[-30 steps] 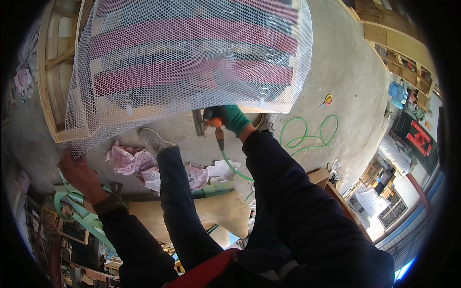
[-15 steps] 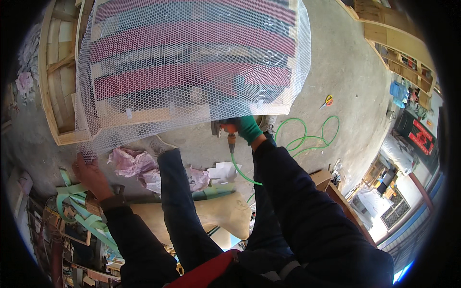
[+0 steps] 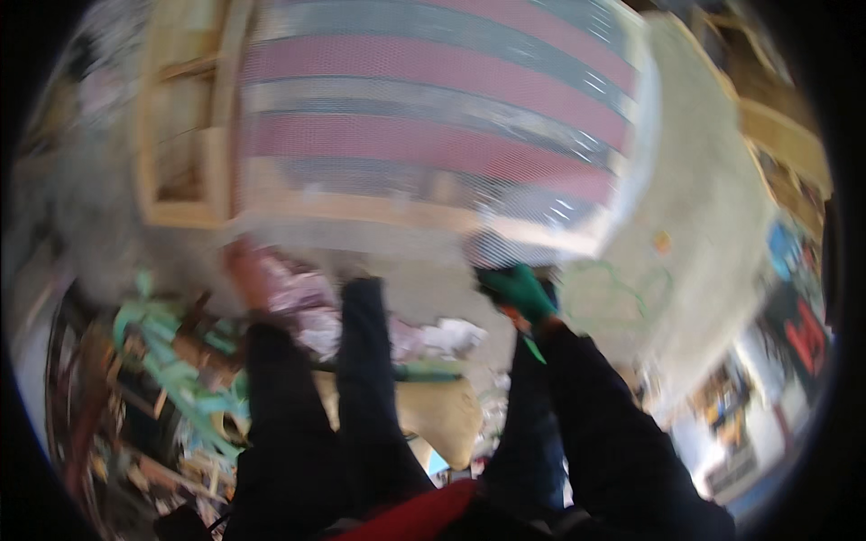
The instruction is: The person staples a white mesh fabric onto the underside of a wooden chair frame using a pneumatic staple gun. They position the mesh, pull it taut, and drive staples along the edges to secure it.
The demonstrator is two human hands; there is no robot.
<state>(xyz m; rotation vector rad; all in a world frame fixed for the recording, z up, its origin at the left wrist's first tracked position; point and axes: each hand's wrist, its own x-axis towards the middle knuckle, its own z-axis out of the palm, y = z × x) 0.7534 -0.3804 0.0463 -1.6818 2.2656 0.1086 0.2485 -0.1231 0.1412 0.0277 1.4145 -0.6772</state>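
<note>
"Two hands at the near edge. What do they hold?"

"The right hand (image 3: pixel 514 290), in a green glove, has its fingers curled round a partly hidden orange tool (image 3: pixel 515 318), with a green hose (image 3: pixel 536 350) below it."

"And the left hand (image 3: pixel 245 272)?"

"Bare, badly blurred, by the near left corner of the white mesh (image 3: pixel 361 144). I can't tell whether its fingers pinch the mesh or sit just beside it."

"Where does the mesh lie?"

"Over the wooden frame (image 3: pixel 397 211) and its red bands (image 3: pixel 541 167), its near edge reaching toward both hands."

"How would you do this well?"

"The tool is probably an air stapler, so I'd draw the mesh flat and evenly taut first, then set the nose square on the wood, bare fingers well clear."
</note>
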